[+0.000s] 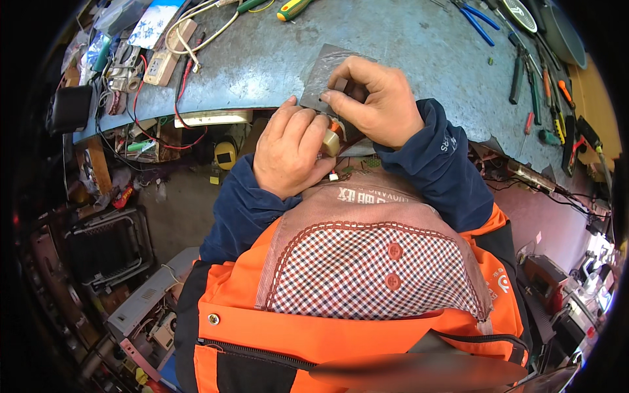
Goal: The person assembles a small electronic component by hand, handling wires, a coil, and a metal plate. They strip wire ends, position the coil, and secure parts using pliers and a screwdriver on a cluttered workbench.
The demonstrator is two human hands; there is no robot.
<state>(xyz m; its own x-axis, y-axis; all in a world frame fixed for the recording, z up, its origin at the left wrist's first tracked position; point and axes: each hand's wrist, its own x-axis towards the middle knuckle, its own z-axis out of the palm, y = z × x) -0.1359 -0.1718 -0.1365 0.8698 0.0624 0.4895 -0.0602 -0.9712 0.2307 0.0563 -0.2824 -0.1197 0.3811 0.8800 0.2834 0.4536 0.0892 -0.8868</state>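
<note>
At the bench's front edge, my left hand (288,147) is closed round a small part with a pale yellowish block (329,142) and an orange piece; the fingers hide most of it. A small white connector (333,176) shows just below that hand. My right hand (383,105) pinches a small dark block (354,89) between thumb and bent forefinger, close above the part. Under the right hand's fingers lies a thin dark grey sheet (316,85), flat on the bench; I cannot tell its material.
The blue bench top (249,65) curves across the view. On its left are a power strip (164,62), a pale cable and red wires (177,98). Blue-handled pliers (477,25) and several screwdrivers lie right. A yellow-green handle (292,8) sits at the far side.
</note>
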